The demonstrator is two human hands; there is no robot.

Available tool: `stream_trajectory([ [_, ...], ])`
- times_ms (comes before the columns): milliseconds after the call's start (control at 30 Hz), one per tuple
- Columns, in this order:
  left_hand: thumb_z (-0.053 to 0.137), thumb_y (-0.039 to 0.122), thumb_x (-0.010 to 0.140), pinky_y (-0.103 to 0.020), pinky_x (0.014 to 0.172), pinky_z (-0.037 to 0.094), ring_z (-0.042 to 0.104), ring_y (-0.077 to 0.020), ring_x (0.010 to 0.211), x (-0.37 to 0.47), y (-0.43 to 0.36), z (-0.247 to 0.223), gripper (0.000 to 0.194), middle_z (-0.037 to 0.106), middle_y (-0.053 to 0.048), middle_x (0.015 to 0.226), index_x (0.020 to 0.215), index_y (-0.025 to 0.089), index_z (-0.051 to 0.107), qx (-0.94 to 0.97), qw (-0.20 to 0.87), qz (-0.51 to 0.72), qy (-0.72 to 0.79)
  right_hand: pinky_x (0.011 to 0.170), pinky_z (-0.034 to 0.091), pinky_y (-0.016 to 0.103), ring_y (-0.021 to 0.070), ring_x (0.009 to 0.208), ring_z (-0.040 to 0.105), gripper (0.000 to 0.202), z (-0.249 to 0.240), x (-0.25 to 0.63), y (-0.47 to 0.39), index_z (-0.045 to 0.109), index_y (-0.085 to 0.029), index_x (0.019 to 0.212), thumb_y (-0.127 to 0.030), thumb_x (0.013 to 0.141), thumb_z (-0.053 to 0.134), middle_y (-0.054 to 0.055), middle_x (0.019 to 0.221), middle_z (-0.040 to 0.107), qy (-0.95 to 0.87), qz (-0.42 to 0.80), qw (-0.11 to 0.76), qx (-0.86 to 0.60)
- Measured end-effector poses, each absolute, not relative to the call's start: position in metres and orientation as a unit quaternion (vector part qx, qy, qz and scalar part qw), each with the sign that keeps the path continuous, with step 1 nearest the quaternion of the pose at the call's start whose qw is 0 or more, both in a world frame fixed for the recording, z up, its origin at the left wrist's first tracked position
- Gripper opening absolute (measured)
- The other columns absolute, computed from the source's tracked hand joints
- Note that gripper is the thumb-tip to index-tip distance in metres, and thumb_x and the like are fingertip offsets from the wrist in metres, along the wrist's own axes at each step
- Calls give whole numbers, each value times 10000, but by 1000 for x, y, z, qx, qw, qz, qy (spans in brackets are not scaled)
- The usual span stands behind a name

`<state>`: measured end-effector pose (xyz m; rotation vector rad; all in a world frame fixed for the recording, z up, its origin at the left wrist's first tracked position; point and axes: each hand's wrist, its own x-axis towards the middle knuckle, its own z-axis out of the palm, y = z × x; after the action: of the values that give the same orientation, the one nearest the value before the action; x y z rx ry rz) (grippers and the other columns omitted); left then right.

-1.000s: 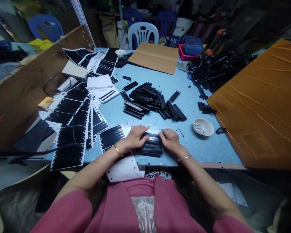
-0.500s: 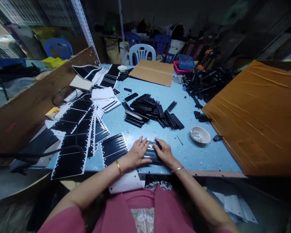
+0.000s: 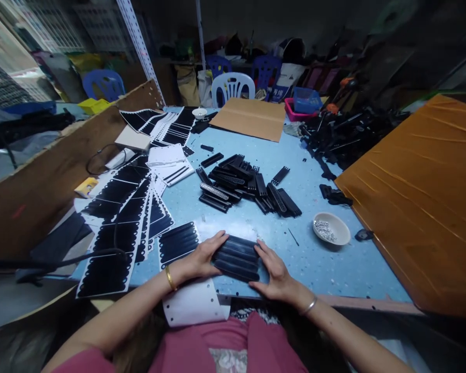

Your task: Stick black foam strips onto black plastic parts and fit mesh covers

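In front of me lies a row of several long black strips (image 3: 237, 257), side by side with rounded ridges, at the table's near edge. My left hand (image 3: 206, 255) grips their left ends, thumb low and fingers at the far corner. At the right ends, my right hand (image 3: 274, 270) holds them the same way, thumb and fingers curved around the corners. Left of my left hand is a white-edged sheet of black strips (image 3: 177, 243). A white sheet with holes (image 3: 194, 305) hangs over the table edge below my left wrist.
Beyond my hands is a pile of black plastic pieces (image 3: 241, 181). A white bowl of small shiny parts (image 3: 331, 228) stands to the right, near a large orange-brown taped panel (image 3: 415, 202). Black label sheets (image 3: 111, 254) spread leftward. A cardboard sheet (image 3: 250, 118) lies at the back.
My hands have moved apart from on top of the black strips to their two ends. The strips' upper faces now show more fully. The view has shifted slightly.
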<state>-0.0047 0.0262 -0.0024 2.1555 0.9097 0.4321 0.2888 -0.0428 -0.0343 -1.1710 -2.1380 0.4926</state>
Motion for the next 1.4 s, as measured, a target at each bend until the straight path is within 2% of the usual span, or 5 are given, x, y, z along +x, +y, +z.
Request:
stream_trajectory([
  [233, 916, 427, 508, -406, 932, 540, 626, -312, 1154, 9, 32, 37, 1116, 613, -192, 1308, 1463, 143, 414, 639, 586, 194, 459, 731, 587, 381, 273, 893, 694, 688, 7, 302, -15, 637, -157, 1192, -496, 616, 800, 138, 1084, 708, -646, 462, 312, -521],
  [367, 662, 648, 774, -224, 435, 460, 667, -170, 562, 24, 42, 41, 706, 714, -104, 757, 1175, 70, 604, 495, 642, 145, 567, 453, 484, 237, 164, 544, 642, 411, 25, 300, 14, 656, -139, 828, -532, 712, 690, 35, 646, 659, -454, 654, 277, -538],
  [533, 262, 685, 945, -239, 380, 373, 560, -158, 373, 41, 66, 28, 664, 555, -17, 440, 785, 138, 604, 580, 552, 90, 592, 311, 454, 231, 194, 421, 648, 442, 18, 290, 50, 576, -148, 707, -579, 799, 585, 62, 560, 646, -326, 738, 218, -549],
  [1100, 329, 548, 992, -341, 709, 464, 698, -306, 844, 55, 94, 19, 577, 718, -184, 832, 938, 110, 700, 821, 145, -25, 551, 502, 451, 279, 239, 598, 688, 595, 12, 303, 93, 564, -179, 459, -578, 898, 518, 160, 570, 686, -642, 346, 31, -684],
  [1400, 463, 557, 945, -301, 685, 442, 662, -248, 773, 34, 84, 35, 485, 694, -125, 781, 901, 129, 687, 810, 183, 34, 557, 649, 481, 266, 203, 738, 688, 376, 8, 291, 94, 742, -155, 1080, -411, 810, 684, 83, 890, 771, -759, 257, 88, -592],
])
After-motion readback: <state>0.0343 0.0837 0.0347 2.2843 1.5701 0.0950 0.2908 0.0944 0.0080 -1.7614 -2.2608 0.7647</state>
